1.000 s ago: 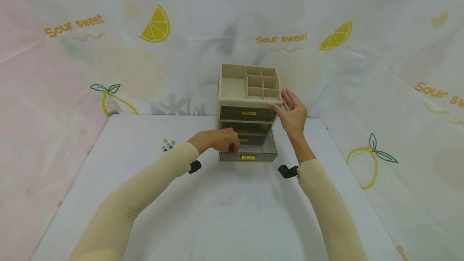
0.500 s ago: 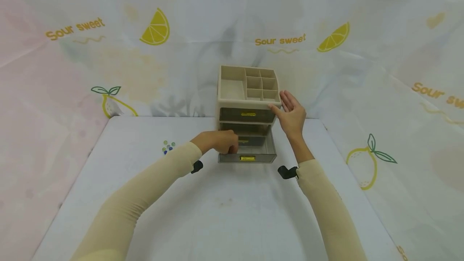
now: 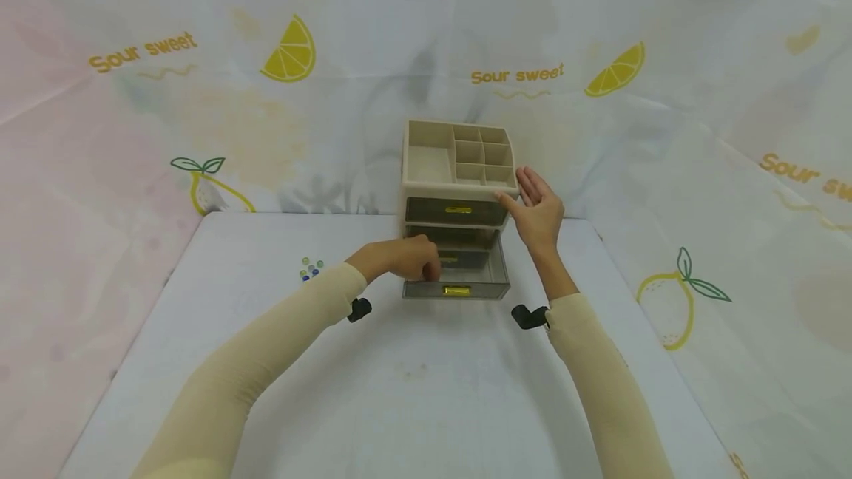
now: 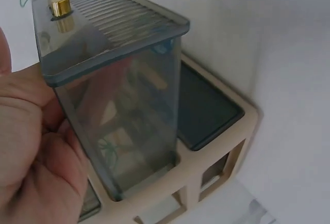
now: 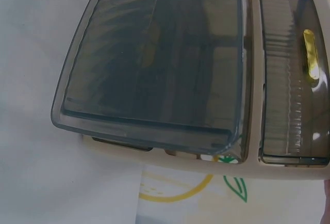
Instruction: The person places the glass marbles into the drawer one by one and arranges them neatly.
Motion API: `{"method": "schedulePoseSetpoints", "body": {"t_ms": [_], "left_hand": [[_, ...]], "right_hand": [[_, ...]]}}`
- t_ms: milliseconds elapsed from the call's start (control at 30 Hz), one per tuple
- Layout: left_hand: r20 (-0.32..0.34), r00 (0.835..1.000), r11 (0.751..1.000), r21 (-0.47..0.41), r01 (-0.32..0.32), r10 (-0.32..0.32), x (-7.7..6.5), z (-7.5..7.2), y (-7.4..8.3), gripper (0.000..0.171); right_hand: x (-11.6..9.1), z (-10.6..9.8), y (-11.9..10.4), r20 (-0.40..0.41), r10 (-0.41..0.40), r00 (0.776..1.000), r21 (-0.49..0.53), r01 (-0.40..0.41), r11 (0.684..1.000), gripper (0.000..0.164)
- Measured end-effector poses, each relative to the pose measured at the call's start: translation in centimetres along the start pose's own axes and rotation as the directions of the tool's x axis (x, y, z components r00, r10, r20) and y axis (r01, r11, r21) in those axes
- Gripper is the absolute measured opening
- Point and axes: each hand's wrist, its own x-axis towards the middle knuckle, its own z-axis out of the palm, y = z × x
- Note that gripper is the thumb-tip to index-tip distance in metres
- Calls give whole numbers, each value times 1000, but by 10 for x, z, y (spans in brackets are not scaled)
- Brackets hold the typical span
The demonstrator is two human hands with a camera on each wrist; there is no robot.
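A beige drawer organizer (image 3: 459, 189) with smoky see-through drawers stands against the back cloth. Its middle drawer (image 3: 456, 290) is pulled out, gold handle toward me. My left hand (image 3: 406, 257) reaches over the left side of this drawer, fingers bent downward into it; the fingertips are hidden. In the left wrist view, part of the left hand (image 4: 44, 152) shows beside the drawer wall, and a small blue spot appears through the plastic. My right hand (image 3: 538, 216) rests on the organizer's right side, thumb at the front top corner, fingers extended along the side.
Several glass marbles (image 3: 310, 270), green, clear and blue, lie on the white table (image 3: 426, 405) to the left of the organizer. The top drawer (image 3: 455, 211) is closed. Open compartments (image 3: 429, 161) form the organizer's top. A lemon-print cloth (image 3: 359, 43) hangs behind.
The head view has shifted slightly. Both hands, the pulled-out drawer and the marbles on the table hold nearly the same positions throughout.
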Motion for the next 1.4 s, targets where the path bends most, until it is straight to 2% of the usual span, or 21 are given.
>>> {"method": "schedulePoseSetpoints", "body": {"t_ms": [67,133,200,267,367,500,600,667,700,733,767,800,900,1033,1133,1300,1400], "left_hand": [[-64,997,997,-67,-49,45,-1,4,-6,20],[-144,986,983,-147,-105,84,-3,8,-12,18],[-233,968,960,-235,-152,96,-7,10,-17,20],[-326,942,931,-313,-189,82,-12,12,-22,22],[-466,884,909,-356,-216,28,-24,13,-29,17],[-615,783,919,-353,-174,-88,-40,12,-43,12],[-678,709,921,-374,-104,-195,-50,12,-59,12],[-688,676,916,-397,-47,-263,-57,14,-71,12],[-683,669,912,-409,-18,-293,-61,15,-78,12],[-672,669,909,-416,13,-318,-65,18,-85,12],[-654,676,906,-419,49,-340,-68,21,-92,12],[-628,689,901,-424,86,-362,-72,24,-99,13],[-538,744,895,-408,181,-396,-84,36,-118,15],[-443,805,902,-350,251,-396,-97,49,-137,19],[-396,833,913,-291,286,-387,-104,54,-144,20],[-314,877,929,-188,319,-364,-109,57,-144,15],[-267,893,931,-143,336,-364,-110,59,-145,13]], "right_hand": [[0,-1,1,-4,5,1000,-2,-5,1000,68],[-1,-2,1,-7,7,1000,0,-7,1000,68],[-1,-3,1,-8,3,1000,-3,-3,1000,68],[-2,-3,1,-8,2,1000,-6,-2,1000,68],[-2,-3,2,-8,5,1000,3,-5,1000,69],[-1,-4,3,-18,-2,1000,23,2,1000,68],[0,-6,3,-20,-17,1000,27,17,999,67],[0,-7,3,-16,-23,1000,27,23,999,67],[0,-7,3,-13,-24,1000,25,25,999,67],[0,-7,3,-11,-24,1000,25,25,999,67],[0,-7,3,-7,-24,1000,24,24,999,67],[0,-6,3,-5,-21,1000,25,21,999,67],[-1,-5,3,2,-13,1000,25,13,1000,68],[-2,-4,2,4,-10,1000,26,10,1000,67],[-2,-2,2,3,-9,1000,21,9,1000,67],[-1,-1,1,3,-7,1000,13,7,1000,67],[-1,0,2,5,-12,1000,18,11,1000,67]]}}
